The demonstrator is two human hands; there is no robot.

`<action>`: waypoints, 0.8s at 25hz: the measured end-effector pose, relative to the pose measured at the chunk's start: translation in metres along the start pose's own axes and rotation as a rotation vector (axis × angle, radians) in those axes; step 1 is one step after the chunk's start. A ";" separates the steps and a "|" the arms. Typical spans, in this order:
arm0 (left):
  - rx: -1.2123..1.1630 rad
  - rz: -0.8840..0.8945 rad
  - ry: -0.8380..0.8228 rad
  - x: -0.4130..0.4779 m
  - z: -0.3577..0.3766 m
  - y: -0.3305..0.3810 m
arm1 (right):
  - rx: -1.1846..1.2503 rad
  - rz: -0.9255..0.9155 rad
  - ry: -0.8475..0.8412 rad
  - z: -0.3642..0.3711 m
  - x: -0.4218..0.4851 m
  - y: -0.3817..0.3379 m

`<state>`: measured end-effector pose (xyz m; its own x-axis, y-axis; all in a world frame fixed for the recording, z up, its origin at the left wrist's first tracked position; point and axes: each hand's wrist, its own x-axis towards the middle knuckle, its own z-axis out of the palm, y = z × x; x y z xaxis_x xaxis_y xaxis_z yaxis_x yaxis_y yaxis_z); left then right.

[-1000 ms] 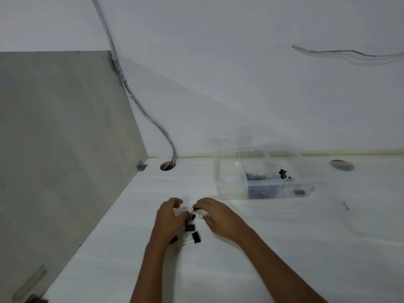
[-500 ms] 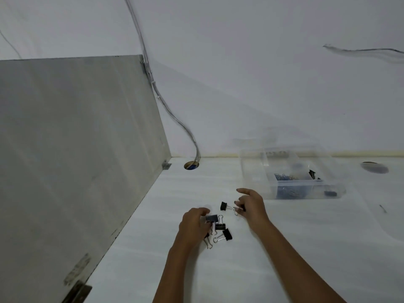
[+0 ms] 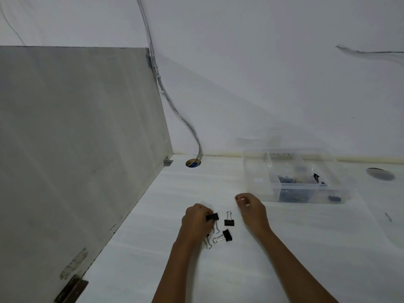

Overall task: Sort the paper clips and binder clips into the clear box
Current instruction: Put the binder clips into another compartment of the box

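Observation:
My left hand (image 3: 196, 219) pinches a black binder clip (image 3: 212, 217) just above the white table. Two more black binder clips (image 3: 229, 221) (image 3: 227, 235) lie loose between my hands. The wire handles of another clip (image 3: 207, 244) stick out from under my left hand. My right hand (image 3: 251, 207) hovers to the right with its fingers loosely curled and nothing visible in it. The clear box (image 3: 254, 180) stands beyond it at the back right. It holds blue paper clips (image 3: 288, 179) and black binder clips (image 3: 316, 177) in separate compartments.
A tall grey panel (image 3: 76, 138) walls off the left side. A cable (image 3: 181, 119) runs down the wall into a hole (image 3: 193, 164) in the table. A dark round hole (image 3: 380, 174) and a small dark scrap (image 3: 388, 217) lie at the right.
My right hand has let go of the binder clip it held, which now lies on the table. My left hand keeps its clip. The view has shifted.

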<state>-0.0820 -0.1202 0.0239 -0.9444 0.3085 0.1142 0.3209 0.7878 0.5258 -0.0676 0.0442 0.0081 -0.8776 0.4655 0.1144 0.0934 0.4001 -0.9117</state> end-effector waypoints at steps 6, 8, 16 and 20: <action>-0.147 -0.068 0.119 0.000 0.009 0.008 | 1.229 0.720 -0.115 -0.028 -0.018 -0.025; -0.315 -0.117 0.205 -0.003 0.005 0.008 | 1.072 0.692 -0.144 -0.026 -0.020 -0.028; -1.526 -0.668 0.216 -0.023 -0.035 0.004 | -0.457 -0.303 -0.378 -0.012 -0.014 -0.001; -0.500 -0.443 0.059 -0.037 -0.023 0.001 | -0.494 -0.416 -0.226 -0.018 -0.026 0.008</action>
<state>-0.0485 -0.1429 0.0401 -0.9861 -0.0284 -0.1637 -0.1566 0.4874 0.8590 -0.0358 0.0499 0.0053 -0.9586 0.0400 0.2818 -0.1164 0.8484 -0.5164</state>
